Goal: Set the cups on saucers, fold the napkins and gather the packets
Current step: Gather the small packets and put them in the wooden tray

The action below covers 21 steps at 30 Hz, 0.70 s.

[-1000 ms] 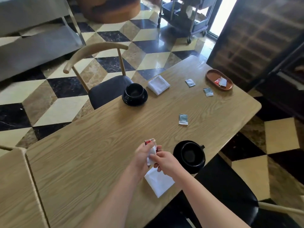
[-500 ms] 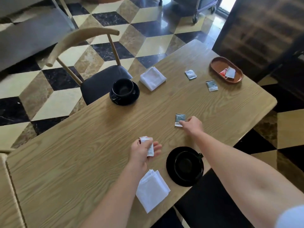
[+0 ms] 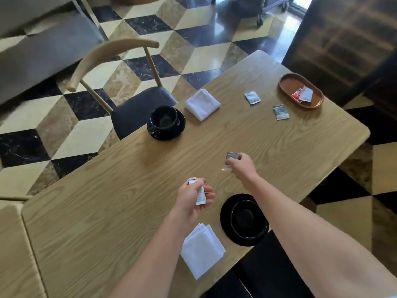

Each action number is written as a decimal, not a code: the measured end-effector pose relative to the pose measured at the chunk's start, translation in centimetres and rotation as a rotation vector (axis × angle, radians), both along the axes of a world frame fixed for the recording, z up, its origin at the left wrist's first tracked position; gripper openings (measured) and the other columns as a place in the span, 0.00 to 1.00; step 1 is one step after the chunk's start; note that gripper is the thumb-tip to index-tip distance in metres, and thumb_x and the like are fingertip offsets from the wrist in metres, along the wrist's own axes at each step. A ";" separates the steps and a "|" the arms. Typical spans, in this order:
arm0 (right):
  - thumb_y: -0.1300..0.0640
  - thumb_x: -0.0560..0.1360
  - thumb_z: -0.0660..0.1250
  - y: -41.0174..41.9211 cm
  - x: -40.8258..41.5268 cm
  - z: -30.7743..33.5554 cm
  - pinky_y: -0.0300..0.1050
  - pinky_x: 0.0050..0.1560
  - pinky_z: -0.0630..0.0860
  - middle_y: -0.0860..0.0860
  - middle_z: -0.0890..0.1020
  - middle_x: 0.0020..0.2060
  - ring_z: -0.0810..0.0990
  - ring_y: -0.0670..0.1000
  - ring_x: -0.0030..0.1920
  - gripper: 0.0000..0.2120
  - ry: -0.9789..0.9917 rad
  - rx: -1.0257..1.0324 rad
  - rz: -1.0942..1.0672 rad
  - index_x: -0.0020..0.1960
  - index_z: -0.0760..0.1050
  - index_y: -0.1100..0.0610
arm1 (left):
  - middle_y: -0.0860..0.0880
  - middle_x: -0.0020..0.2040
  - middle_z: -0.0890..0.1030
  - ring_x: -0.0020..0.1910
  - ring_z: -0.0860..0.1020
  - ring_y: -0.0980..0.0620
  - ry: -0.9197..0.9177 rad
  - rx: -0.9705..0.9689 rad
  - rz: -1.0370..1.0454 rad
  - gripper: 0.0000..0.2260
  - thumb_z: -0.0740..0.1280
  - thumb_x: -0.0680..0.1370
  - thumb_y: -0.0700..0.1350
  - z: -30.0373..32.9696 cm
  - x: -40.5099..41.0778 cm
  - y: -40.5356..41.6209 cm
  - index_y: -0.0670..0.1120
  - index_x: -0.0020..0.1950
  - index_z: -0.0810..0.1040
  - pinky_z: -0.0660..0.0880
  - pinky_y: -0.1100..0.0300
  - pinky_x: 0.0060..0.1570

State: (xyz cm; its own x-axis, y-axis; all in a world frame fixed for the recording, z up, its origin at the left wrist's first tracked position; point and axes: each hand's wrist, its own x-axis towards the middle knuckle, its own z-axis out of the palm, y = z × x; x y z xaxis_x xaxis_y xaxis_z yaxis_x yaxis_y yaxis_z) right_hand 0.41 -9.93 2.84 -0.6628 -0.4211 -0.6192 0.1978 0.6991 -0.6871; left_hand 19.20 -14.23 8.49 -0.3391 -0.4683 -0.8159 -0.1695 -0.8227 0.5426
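Right hand: the right hand (image 3: 241,166) reached forward over the wooden table (image 3: 107,211), forearm stretched out, thumb and fingers pinching a grey packet (image 3: 231,159) just off the tabletop.
Left hand: the left hand (image 3: 193,198) was held palm-up above the table, fingers loosely curled round a red-and-white packet (image 3: 198,190).
Loose packets: two grey packets (image 3: 252,97) (image 3: 281,112) lay flat near the brown oval tray (image 3: 287,82), which held two more.
Cups: the near black cup (image 3: 247,220) and the far black cup (image 3: 164,119) each sat on a saucer.
Napkins: one folded napkin (image 3: 203,104) lay beside the far cup, another (image 3: 202,252) by the near edge.
Hard to make out: printing on the packets was illegible; the right forearm overlapped the near saucer's rim.
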 end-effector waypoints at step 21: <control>0.56 0.84 0.60 39.2 23.3 19.2 0.40 0.40 0.80 0.51 0.85 0.41 0.83 0.47 0.39 0.08 0.058 -0.324 -0.577 0.61 0.74 0.49 | 0.44 0.35 0.80 0.30 0.77 0.49 0.305 0.038 -0.700 0.08 0.65 0.78 0.43 10.6 7.8 26.5 0.42 0.55 0.77 0.66 0.59 0.28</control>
State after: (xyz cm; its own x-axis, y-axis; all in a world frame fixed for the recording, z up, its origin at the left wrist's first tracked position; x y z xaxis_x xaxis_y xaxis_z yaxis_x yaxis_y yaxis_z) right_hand 23.73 29.23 22.04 -0.8659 -0.1477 -0.4780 0.4352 0.2488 -0.8653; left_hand 27.03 12.23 19.08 -0.7593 -0.0350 -0.6499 -0.5056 -0.5971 0.6228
